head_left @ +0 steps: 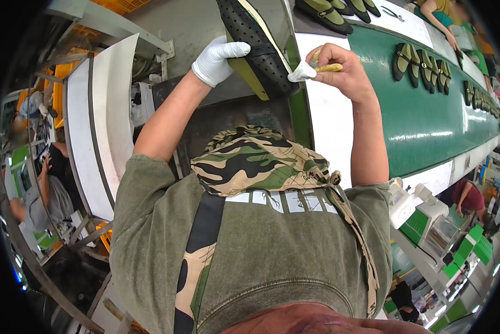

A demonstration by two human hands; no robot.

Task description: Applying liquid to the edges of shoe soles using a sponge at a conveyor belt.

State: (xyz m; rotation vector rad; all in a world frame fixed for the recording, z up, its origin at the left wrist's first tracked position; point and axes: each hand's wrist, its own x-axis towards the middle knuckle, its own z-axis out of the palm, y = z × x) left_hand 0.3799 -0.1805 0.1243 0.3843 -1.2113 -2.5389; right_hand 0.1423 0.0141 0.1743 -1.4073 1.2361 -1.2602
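Observation:
My left hand (pixel 219 60), in a white glove, is closed round a shoe (pixel 256 47) with a black dotted sole and olive-green upper. The sole is turned up toward me, and a pale strip runs along its right edge. In my right hand (pixel 344 69), which is bare, the fingers pinch a small yellowish-handled tool (pixel 329 68) with a white, soft-looking head. That white head touches or nearly touches the shoe's edge near its lower end. Whether the head is bristle or cloth I cannot tell.
A green conveyor belt (pixel 406 122) with a white border runs along my right. Pairs of olive shoes (pixel 422 67) stand in rows on it, and others (pixel 330 11) sit at its far edge. White panels (pixel 102 128) on a metal frame stand at left. Co-workers (pixel 470 200) are around.

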